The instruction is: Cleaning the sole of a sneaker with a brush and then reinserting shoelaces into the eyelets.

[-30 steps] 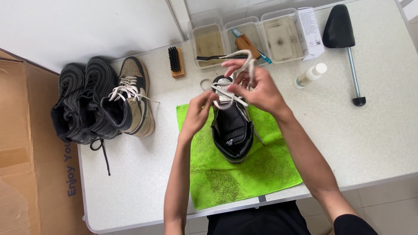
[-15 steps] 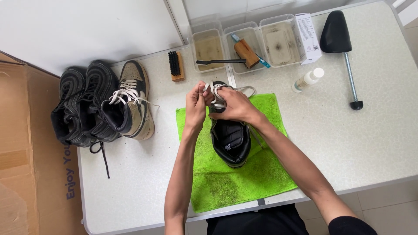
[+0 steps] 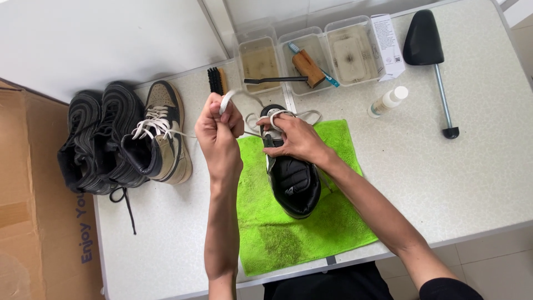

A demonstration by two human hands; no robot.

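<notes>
A black sneaker (image 3: 292, 180) lies on a bright green cloth (image 3: 294, 222) in the middle of the white table, toe end toward the far side. My left hand (image 3: 219, 136) is raised to the left of the shoe and pinches a white shoelace (image 3: 236, 97) that loops up from the shoe. My right hand (image 3: 291, 136) rests on the front of the shoe, fingers closed around the lace and the shoe's upper.
Three other sneakers (image 3: 127, 144) stand at the left, beside a cardboard box (image 3: 33, 211). Clear plastic tubs (image 3: 311, 53) with brushes, a small black brush (image 3: 215, 80), a white bottle (image 3: 387, 101) and a black shoe tree (image 3: 430, 61) sit at the back.
My left hand has pulled away to the left and up, drawing the white lace out. My right hand stays on the shoe's front end.
</notes>
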